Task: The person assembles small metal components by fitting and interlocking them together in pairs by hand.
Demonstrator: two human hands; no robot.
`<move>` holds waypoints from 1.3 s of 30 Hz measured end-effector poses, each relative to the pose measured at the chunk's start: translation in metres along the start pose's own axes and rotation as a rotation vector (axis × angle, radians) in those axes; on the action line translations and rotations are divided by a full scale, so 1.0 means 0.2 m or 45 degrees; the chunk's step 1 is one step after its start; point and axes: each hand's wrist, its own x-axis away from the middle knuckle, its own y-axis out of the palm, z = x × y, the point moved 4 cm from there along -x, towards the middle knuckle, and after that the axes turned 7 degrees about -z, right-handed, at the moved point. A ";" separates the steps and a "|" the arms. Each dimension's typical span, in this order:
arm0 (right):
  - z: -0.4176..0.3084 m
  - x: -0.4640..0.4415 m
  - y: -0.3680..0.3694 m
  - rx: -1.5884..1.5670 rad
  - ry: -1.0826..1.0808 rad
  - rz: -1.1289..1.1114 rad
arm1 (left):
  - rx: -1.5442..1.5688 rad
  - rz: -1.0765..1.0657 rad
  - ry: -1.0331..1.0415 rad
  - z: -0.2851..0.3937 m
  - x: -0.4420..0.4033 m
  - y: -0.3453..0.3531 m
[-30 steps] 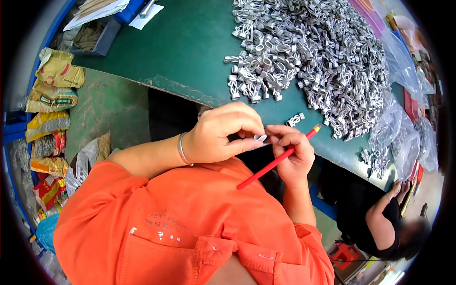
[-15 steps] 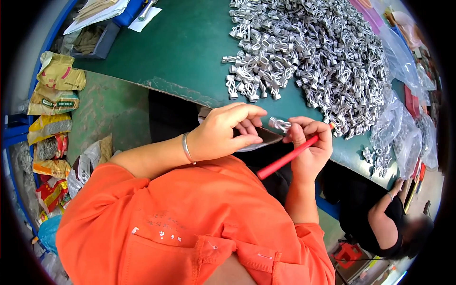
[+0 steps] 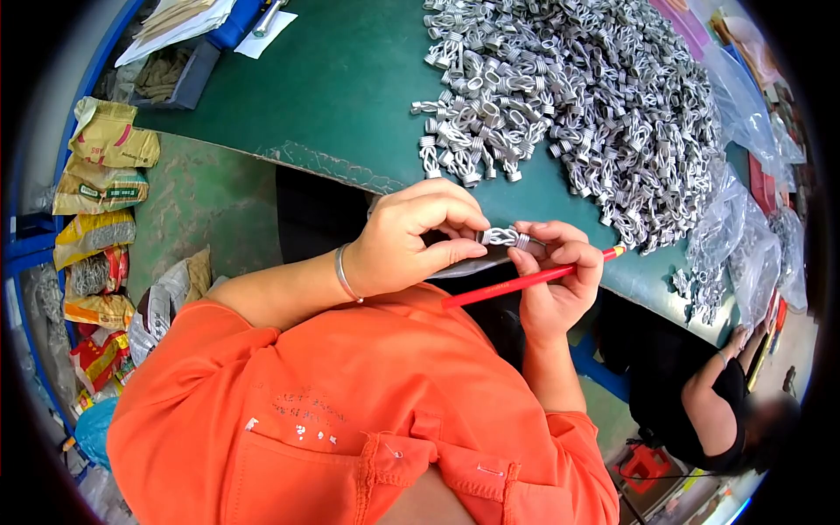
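A small silvery twisted-metal piece (image 3: 503, 237), with ribbed ends and looped strands in the middle, is held between my two hands above the table's near edge. My left hand (image 3: 411, 238), with a metal bangle at its wrist, pinches the left end between thumb and fingertips. Its other end sits in the thumb and fingers of my right hand (image 3: 560, 276). That hand also grips a red pencil (image 3: 516, 284), slanting across the palm with its pale sharpened tip pointing right. A large pile of similar metal pieces (image 3: 604, 114) lies just beyond on the green table (image 3: 332, 96).
Clear plastic bags (image 3: 748, 262) lie along the table's right side. A grey bin (image 3: 188, 79) and papers (image 3: 179, 26) are at the far left. Printed sacks (image 3: 101, 188) line the floor at left. Another person in black (image 3: 674, 394) is at the right.
My hands have come together, and my left fingers now close on the metal piece's free end. The pencil has tilted flatter in my right hand.
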 end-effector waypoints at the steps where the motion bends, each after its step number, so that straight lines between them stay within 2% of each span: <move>1: 0.00 0.00 -0.01 0.000 0.001 0.001 | -0.141 -0.017 0.113 0.02 0.00 -0.01; 2: -0.01 0.00 -0.01 0.034 -0.038 -0.106 | -0.282 -0.033 0.228 0.04 0.00 -0.01; 3: -0.02 0.00 -0.02 0.069 -0.082 -0.213 | -0.284 -0.034 0.233 0.05 0.01 -0.02; 5: -0.02 -0.03 -0.05 0.126 -0.169 -0.204 | -0.400 -0.115 0.265 0.05 0.02 -0.02; 7: 0.00 -0.06 -0.08 0.331 -0.061 -0.059 | -0.382 -0.113 0.162 0.01 0.04 -0.02; 8: 0.01 -0.10 -0.07 0.527 -0.112 -0.043 | -0.412 -0.117 0.105 -0.01 0.06 -0.02; 11: 0.08 -0.22 -0.04 0.952 -0.052 -0.138 | -0.457 -0.094 0.000 -0.03 0.06 -0.02; 13: 0.08 -0.27 0.02 1.153 -0.178 -0.224 | -0.465 -0.070 -0.053 -0.03 0.06 -0.03; 19: 0.08 -0.21 -0.04 1.022 -0.071 -0.142 | -0.409 -0.010 -0.084 -0.05 0.05 -0.05; 22: 0.05 -0.15 -0.09 0.789 0.031 -0.100 | -0.340 0.004 -0.103 -0.05 0.04 -0.05; 26: 0.05 -0.07 -0.10 0.517 0.176 -0.062 | -0.100 -0.014 -0.277 -0.09 0.02 -0.01; 28: 0.03 -0.07 -0.07 0.456 0.069 -0.123 | -0.068 -0.041 -0.310 -0.09 0.00 0.01; 33: 0.05 -0.05 -0.06 0.334 0.089 -0.141 | -0.065 -0.042 -0.400 -0.10 -0.02 0.02; 39: 0.06 -0.05 -0.06 0.247 0.091 -0.192 | 0.135 -0.008 -0.396 -0.10 -0.02 0.02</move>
